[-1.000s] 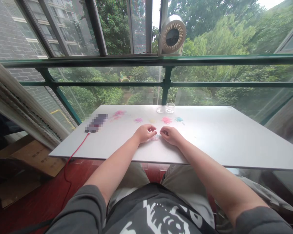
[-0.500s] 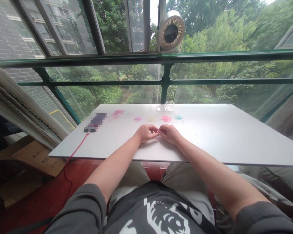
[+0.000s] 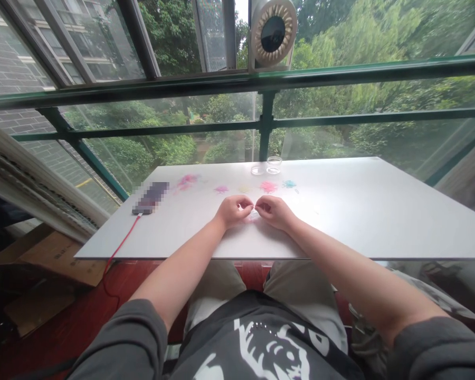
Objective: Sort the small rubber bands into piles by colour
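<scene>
Over the front middle of the white table (image 3: 360, 211), my left hand (image 3: 235, 211) and my right hand (image 3: 275, 212) meet fingertip to fingertip. Both pinch, thumb against fingers; whatever they hold is too small to make out. Just below the fingertips lies a small clear and pinkish thing (image 3: 254, 216), partly hidden by the hands. Behind them small loose piles form a row: purple (image 3: 221, 189), pale yellow (image 3: 244, 189), pink-red (image 3: 268, 187) and teal (image 3: 289, 184). A larger pink pile (image 3: 188, 181) spreads farther left.
Two clear round dishes (image 3: 273, 167) stand at the table's back edge. At the left lies a blurred-out phone (image 3: 152, 198) with a red cable (image 3: 121, 245) running off the front edge. Beyond the table are a green railing (image 3: 162, 89) and a round fan-like device (image 3: 273, 34).
My fingertips have drawn slightly apart, and the clear pinkish thing beneath them shows more. The whole view has shifted and tilted a little.
</scene>
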A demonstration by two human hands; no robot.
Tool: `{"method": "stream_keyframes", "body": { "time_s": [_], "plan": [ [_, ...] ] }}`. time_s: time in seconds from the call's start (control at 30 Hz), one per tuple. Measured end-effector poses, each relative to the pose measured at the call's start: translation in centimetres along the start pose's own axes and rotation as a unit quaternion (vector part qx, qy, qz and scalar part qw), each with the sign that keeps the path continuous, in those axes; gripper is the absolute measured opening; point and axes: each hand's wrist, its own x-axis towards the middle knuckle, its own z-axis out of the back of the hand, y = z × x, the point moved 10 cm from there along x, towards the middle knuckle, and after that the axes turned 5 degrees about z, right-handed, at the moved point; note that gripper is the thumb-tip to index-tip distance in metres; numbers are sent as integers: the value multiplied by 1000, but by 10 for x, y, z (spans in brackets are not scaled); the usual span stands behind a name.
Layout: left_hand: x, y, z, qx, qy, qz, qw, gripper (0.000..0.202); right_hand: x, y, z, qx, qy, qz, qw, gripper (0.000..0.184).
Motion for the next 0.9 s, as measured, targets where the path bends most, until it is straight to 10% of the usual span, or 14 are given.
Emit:
{"method": "stream_keyframes", "body": {
  "time_s": [0.57,0.9],
  "plan": [
    [14,8,4,-98,16,31,995,13,13,-30,-4,205,26,-115,972,15],
    [36,36,12,-17,84,22,996,13,30,-64,27,-25,26,-87,996,8]
  ]
}}
